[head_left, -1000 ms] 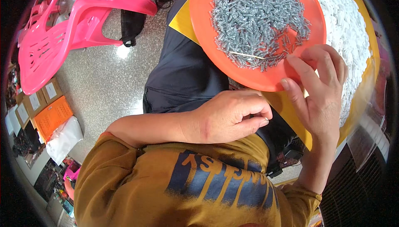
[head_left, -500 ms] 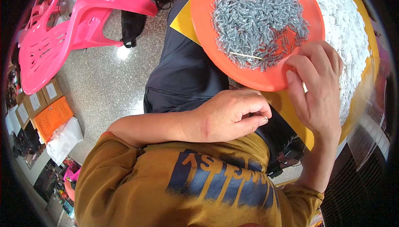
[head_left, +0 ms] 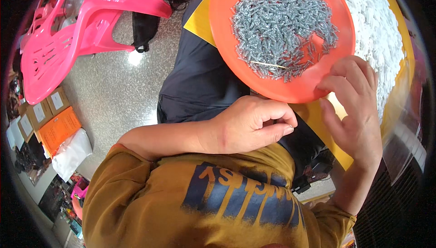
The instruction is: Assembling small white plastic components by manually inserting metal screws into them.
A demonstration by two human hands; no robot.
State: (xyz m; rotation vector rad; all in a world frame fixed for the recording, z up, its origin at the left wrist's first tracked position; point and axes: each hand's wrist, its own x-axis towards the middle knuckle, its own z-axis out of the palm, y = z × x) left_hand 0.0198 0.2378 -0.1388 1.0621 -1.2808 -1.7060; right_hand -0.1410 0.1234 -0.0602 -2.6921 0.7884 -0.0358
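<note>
A round orange dish (head_left: 272, 92) holds a heap of small metal coil springs (head_left: 281, 21). Across the springs near the dish's lower side lies a thin pale stick (head_left: 270, 64). My right hand (head_left: 352, 98) is at the dish's lower right rim, its fingers bent and the thumb apart from them, with nothing visible between. In front of my body, below the dish, my left hand (head_left: 259, 125) is closed in a pinch of thumb and forefinger. Whatever the pinch holds, if anything, is too small to make out.
A large pile of small white parts (head_left: 374, 30) lies right of the dish, inside a yellow edge (head_left: 406, 43). A pink plastic chair (head_left: 68, 39) stands at the far left. Cardboard boxes (head_left: 43, 109) and a white bag (head_left: 72, 152) sit on the left.
My right hand has moved slightly down and to the right along the dish's rim, its thumb lower. My left hand stays nearly still in its pinch.
</note>
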